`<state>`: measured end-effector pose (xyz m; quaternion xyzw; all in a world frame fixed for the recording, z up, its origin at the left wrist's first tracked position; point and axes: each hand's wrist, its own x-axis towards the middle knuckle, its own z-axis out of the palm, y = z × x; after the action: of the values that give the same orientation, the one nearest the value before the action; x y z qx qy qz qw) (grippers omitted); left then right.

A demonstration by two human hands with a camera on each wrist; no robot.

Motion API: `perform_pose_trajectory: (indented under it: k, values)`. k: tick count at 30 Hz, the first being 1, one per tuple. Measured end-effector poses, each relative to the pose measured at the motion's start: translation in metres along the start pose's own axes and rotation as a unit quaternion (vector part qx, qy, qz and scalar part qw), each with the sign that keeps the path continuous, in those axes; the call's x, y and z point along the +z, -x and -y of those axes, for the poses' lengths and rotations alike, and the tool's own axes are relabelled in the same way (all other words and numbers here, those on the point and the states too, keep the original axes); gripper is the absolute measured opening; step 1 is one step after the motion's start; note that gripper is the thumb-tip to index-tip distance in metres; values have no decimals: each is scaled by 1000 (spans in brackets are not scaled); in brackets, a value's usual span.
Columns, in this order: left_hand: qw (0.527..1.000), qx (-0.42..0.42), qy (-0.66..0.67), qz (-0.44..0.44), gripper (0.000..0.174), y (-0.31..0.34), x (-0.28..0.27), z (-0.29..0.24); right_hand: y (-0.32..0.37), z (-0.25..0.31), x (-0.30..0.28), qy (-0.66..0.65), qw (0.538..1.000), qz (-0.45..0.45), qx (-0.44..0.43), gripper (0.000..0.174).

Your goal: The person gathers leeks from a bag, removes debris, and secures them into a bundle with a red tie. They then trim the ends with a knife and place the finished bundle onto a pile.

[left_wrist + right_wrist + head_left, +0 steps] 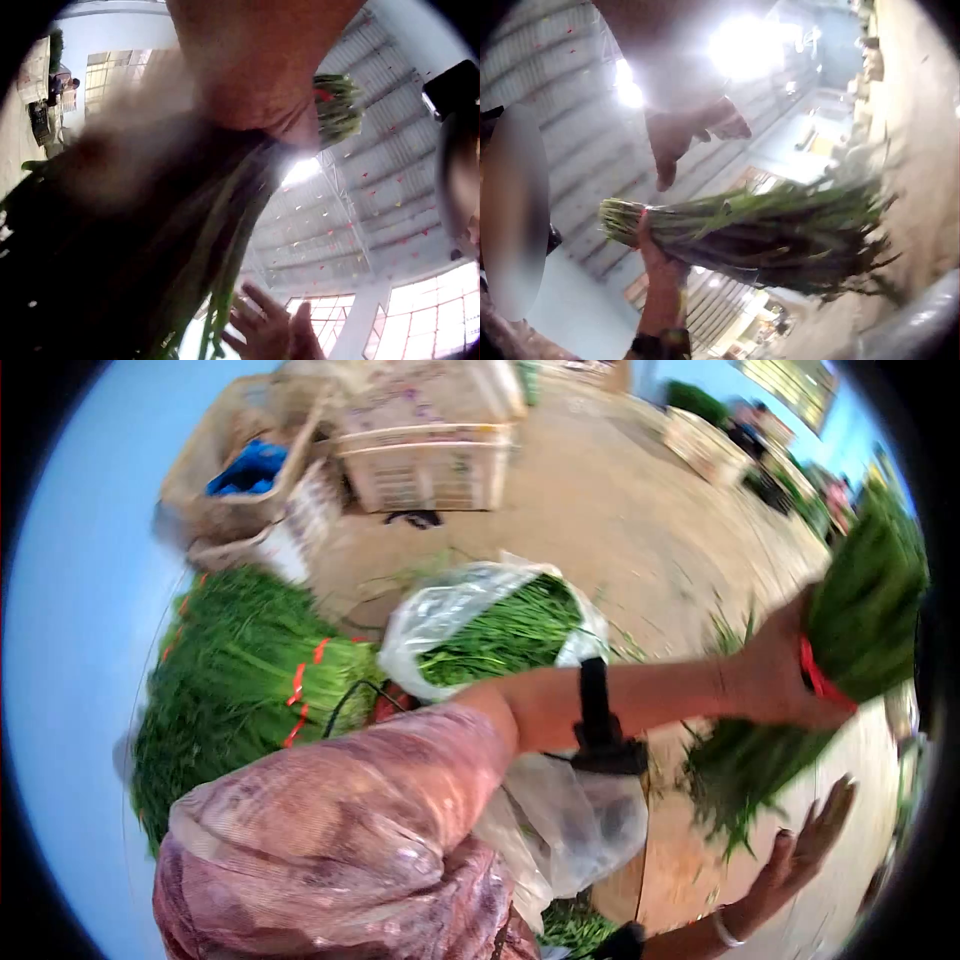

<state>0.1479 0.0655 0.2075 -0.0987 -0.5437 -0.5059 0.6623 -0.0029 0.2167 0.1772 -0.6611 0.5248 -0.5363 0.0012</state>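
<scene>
My left hand (768, 672) holds up a thick bunch of long green leafy stalks (872, 605) at the right of the head view. A red tie (822, 678) circles its stalks beside the fingers. In the right wrist view the pale cut ends (619, 219) point left and the leaves spread right. Below the bunch in the head view is my right hand (800, 860), fingers spread and apart from it. A bracelet (727, 930) circles that wrist. The right wrist view also shows this hand (694, 131) above the bunch, holding nothing.
Tied feathery greens (230, 690) are stacked by the blue wall at left. Beside them stands a white plastic bag (405, 645) of loose greens. Plastic crates (425, 470) stand behind. Clear plastic (600, 830) lies below my left arm. Crates of greens (705, 445) and people are far back.
</scene>
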Motion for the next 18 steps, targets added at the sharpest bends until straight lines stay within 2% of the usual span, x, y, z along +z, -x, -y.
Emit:
perform_pose_trajectory:
  k: [1, 2, 3, 5, 6, 8, 9, 11, 12, 13, 15, 16, 18]
  values:
    - [999, 13, -47, -17, 99, 5, 0, -5, -24, 9, 14, -33, 998, 34, -51, 94]
    - [998, 41, -43, -12, 101, 10, -1, -6, -37, 6, 27, -71, 994, 61, -50, 96]
    - [993, 63, -102, 4, 102, 13, -5, -11, -36, -34, 25, -94, 987, 128, 24, 94]
    - [989, 49, -118, -77, 101, 18, -18, -45, -45, -21, 63, -90, 989, 119, 12, 86]
    - [985, 59, -137, -85, 101, 17, -30, -64, -49, -8, 89, -105, 986, 132, 0, 86]
    - [992, -47, -37, -107, 119, 18, -48, -99, -47, 22, 130, -70, 994, 74, 32, 76]
    - [992, -41, -42, -112, 119, 19, -62, -105, -48, 25, 140, -73, 994, 81, 26, 76]
    - [979, 8, -206, 1, 141, 19, -102, -109, -55, 34, 160, 24, 996, 81, 43, 58]
    - [960, 72, -267, 45, 156, 13, -118, -120, -60, 48, 176, 24, 995, 92, 33, 58]
    - [960, 78, -268, 33, 156, 12, -133, -131, -64, 61, 191, 21, 996, 85, 5, 54]
    - [904, 76, -420, -5, 159, 8, -161, -162, -74, 92, 224, 12, 996, 71, -52, 45]
    - [941, -8, -335, -43, 147, 6, -167, -187, -76, 111, 243, 3, 995, 62, -78, 41]
    - [923, 55, -367, -106, 122, 6, -186, -228, -76, 149, 281, -108, 986, 97, -83, 66]
